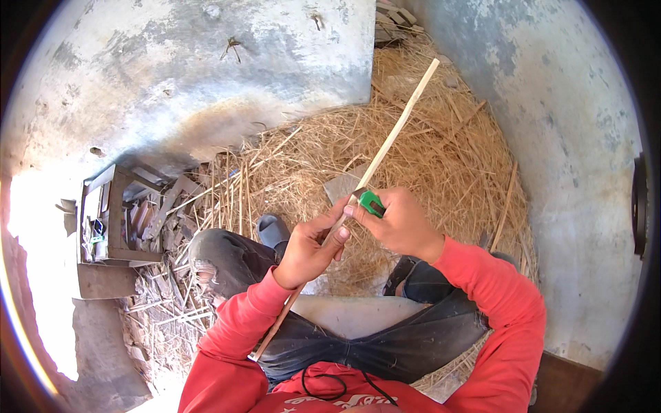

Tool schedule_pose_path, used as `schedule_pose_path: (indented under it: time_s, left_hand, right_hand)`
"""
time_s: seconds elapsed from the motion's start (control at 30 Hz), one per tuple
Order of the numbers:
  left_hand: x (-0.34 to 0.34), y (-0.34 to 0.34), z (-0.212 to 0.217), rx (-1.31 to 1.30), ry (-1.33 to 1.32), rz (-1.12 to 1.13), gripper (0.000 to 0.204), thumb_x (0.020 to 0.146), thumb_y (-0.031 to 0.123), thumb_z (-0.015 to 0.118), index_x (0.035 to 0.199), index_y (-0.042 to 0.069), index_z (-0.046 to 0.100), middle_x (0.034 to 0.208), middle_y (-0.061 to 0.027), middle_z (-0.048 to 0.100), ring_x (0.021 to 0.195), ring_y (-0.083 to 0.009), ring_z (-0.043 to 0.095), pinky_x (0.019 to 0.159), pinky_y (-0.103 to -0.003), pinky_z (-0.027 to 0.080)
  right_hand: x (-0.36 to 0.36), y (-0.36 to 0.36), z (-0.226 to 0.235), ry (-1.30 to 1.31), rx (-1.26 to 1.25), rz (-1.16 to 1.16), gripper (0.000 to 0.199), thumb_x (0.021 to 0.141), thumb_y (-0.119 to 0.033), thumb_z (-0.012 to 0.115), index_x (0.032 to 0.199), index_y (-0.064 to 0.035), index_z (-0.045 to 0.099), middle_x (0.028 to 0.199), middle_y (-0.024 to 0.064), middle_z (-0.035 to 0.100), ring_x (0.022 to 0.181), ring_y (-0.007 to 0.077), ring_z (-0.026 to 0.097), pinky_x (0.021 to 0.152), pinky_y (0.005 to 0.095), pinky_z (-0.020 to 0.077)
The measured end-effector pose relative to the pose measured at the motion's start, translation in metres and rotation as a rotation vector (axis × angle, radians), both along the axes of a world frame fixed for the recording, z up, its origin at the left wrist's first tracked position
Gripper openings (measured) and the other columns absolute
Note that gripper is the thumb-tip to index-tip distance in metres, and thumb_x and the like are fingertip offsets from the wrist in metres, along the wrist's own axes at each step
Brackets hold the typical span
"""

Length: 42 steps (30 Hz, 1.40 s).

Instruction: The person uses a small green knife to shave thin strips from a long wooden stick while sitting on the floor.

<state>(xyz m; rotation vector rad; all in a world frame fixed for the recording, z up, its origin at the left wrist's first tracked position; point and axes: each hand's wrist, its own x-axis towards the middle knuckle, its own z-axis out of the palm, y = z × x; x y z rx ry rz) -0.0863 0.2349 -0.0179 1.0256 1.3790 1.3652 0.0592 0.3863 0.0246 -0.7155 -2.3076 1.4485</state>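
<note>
A long, pale strip of wood or bamboo [401,124] slants across my lap, its far half bare and light, its near part browner. My left hand [311,252] is closed around the middle of this strip, thumb on top. In my right hand [407,226] is a green-handled utility knife [372,204], held in closed fingers just beyond the left hand. Its short metal blade appears to lie against the strip; the exact contact is partly hidden by my fingers. The strip's near end passes under my left forearm.
Straw-like shavings [441,151] cover the floor ahead. At the left, a wooden stool-like frame [120,255] stands beside scrap pieces [165,206]. Weathered walls [275,62] rise ahead and on the right [564,138]. My bent legs [372,351] flank a pale seat or block [358,313].
</note>
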Motion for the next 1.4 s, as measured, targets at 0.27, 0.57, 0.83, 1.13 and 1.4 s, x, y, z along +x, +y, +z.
schedule_pose_path:
  time_s: [0.27, 0.57, 0.83, 1.13, 1.4]
  left_hand:
    - [0.0, -0.003, 0.009, -0.084, -0.043, -0.047, 0.048, 0.112, 0.025, 0.05, 0.152, -0.002, 0.049, 0.066, 0.0029, 0.053, 0.053, -0.0042, 0.048, 0.05, -0.022, 0.04]
    - [-0.038, 0.0, 0.006, 0.002, -0.07, 0.094, 0.051, 0.115, 0.035, 0.037, 0.149, 0.0, 0.049, 0.05, 0.0041, 0.043, 0.04, -0.0041, 0.035, 0.042, -0.021, 0.03]
    - [-0.021, -0.004, 0.018, -0.116, -0.617, -0.08, 0.051, 0.115, 0.031, 0.037, 0.16, 0.006, 0.035, 0.052, 0.0057, 0.031, 0.037, -0.0053, 0.024, 0.039, -0.02, 0.027]
    - [-0.012, 0.001, 0.026, -0.126, -0.758, -0.203, 0.061, 0.113, 0.035, 0.043, 0.165, 0.009, 0.024, 0.053, 0.006, 0.032, 0.038, -0.0038, 0.024, 0.039, -0.02, 0.026]
    - [-0.019, -0.005, 0.029, -0.058, -0.776, -0.238, 0.065, 0.112, 0.037, 0.043, 0.166, 0.009, 0.019, 0.052, 0.0047, 0.032, 0.035, -0.0053, 0.023, 0.037, -0.022, 0.026]
  right_hand:
    - [0.006, 0.004, -0.005, 0.059, 0.124, 0.226, 0.012, 0.088, -0.015, 0.07, 0.094, -0.0063, 0.075, 0.069, 0.0172, 0.064, 0.056, 0.0296, 0.06, 0.056, 0.0386, 0.0462]
    - [0.015, -0.03, 0.001, -0.127, -0.061, 0.789, 0.021, 0.091, -0.025, 0.07, 0.09, -0.0036, 0.071, 0.07, 0.0182, 0.065, 0.062, 0.0314, 0.066, 0.063, 0.0446, 0.051]
    - [0.013, 0.021, 0.015, 0.015, 0.28, -0.025, 0.033, 0.108, -0.032, 0.053, 0.101, -0.0018, 0.062, 0.065, 0.0213, 0.058, 0.058, 0.0385, 0.062, 0.056, 0.0469, 0.0443]
    - [0.014, -0.019, -0.001, -0.257, 0.509, 0.1, 0.038, 0.108, -0.037, 0.051, 0.095, -0.0028, 0.061, 0.066, 0.0227, 0.062, 0.06, 0.0435, 0.064, 0.054, 0.0541, 0.0479]
    - [0.006, 0.039, 0.031, 0.072, 0.397, -0.254, 0.036, 0.109, -0.032, 0.052, 0.1, -0.0008, 0.067, 0.057, 0.0152, 0.053, 0.047, 0.0293, 0.053, 0.048, 0.0413, 0.0389]
